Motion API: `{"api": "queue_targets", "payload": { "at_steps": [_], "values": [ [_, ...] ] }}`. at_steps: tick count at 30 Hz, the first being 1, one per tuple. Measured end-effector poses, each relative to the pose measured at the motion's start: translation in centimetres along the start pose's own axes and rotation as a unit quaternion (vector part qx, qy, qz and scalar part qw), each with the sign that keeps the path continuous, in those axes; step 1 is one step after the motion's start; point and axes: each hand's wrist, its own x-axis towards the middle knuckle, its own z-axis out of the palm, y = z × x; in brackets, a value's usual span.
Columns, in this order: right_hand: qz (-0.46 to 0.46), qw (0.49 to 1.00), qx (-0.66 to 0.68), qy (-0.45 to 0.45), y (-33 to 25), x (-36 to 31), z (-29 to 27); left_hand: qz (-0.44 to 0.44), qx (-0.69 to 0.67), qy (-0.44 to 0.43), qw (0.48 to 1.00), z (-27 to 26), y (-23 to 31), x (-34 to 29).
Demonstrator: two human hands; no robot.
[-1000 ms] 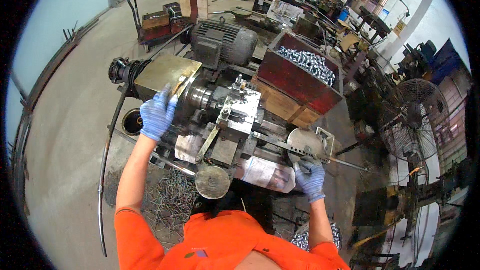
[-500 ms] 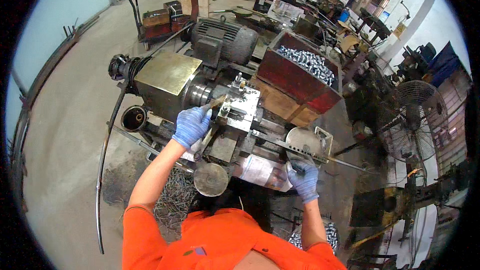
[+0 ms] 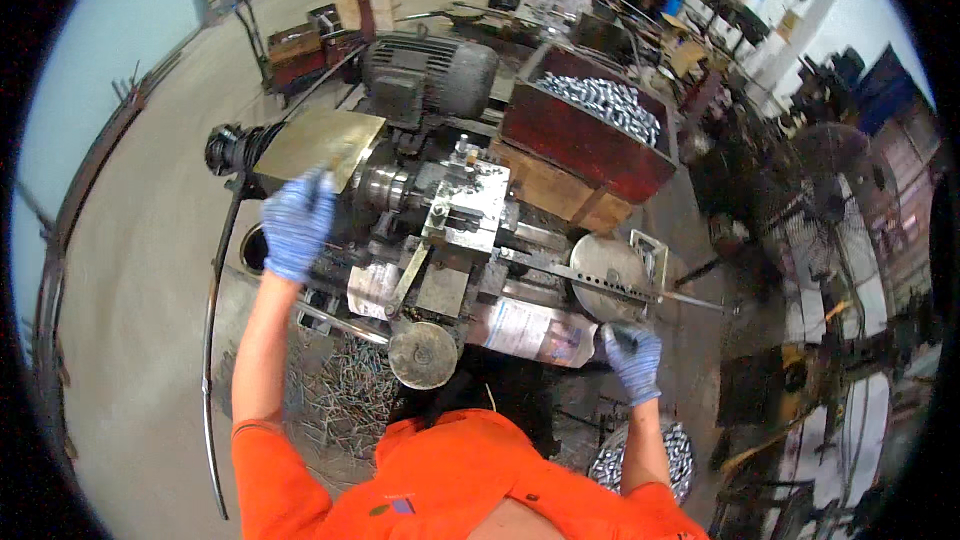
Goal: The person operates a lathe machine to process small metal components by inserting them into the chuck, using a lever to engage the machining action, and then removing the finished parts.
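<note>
A small lathe (image 3: 470,205) stands in front of me, with a metal chuck (image 3: 383,186) and a bright tool block. My left hand (image 3: 298,225), in a blue knitted glove, is raised beside the brass-coloured headstock cover (image 3: 320,140). Its fingers are closed; a blurred, tan, thin thing shows past the fingertips, its kind unclear. My right hand (image 3: 634,362), gloved alike, is curled near the lathe's right end, below the round disc (image 3: 608,275). Something dark shows by its thumb, which I cannot make out. A round hand wheel (image 3: 422,355) sits near my body.
Behind the lathe are a motor (image 3: 430,75) and a red metal bin (image 3: 585,130) full of shiny small parts. Metal shavings (image 3: 345,400) cover the floor at left. More shiny parts fill a container (image 3: 680,460) near my right forearm. A fan (image 3: 825,210) stands at right.
My left hand has moved left, away from the chuck and tool block, to beside the headstock cover. My right hand has shifted slightly right and down. The view has shifted a little.
</note>
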Motion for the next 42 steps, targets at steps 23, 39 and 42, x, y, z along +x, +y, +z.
{"api": "queue_targets", "payload": {
  "at_steps": [23, 39, 42],
  "values": [
    [0.511, 0.781, -0.249, -0.259, 19.4, -29.8, -9.1, -0.151, 0.028, -0.210, 0.965, -2.9, -10.6, 0.0],
    [0.395, 0.914, 0.087, 0.022, 16.9, -19.1, -7.1, -0.284, 0.000, -0.163, 0.945, -10.4, -11.2, -4.0],
    [0.202, 0.966, 0.163, 0.018, 7.3, -7.7, -3.5, -0.239, 0.044, -0.143, 0.959, -9.9, -14.1, -6.1]
  ]
}}
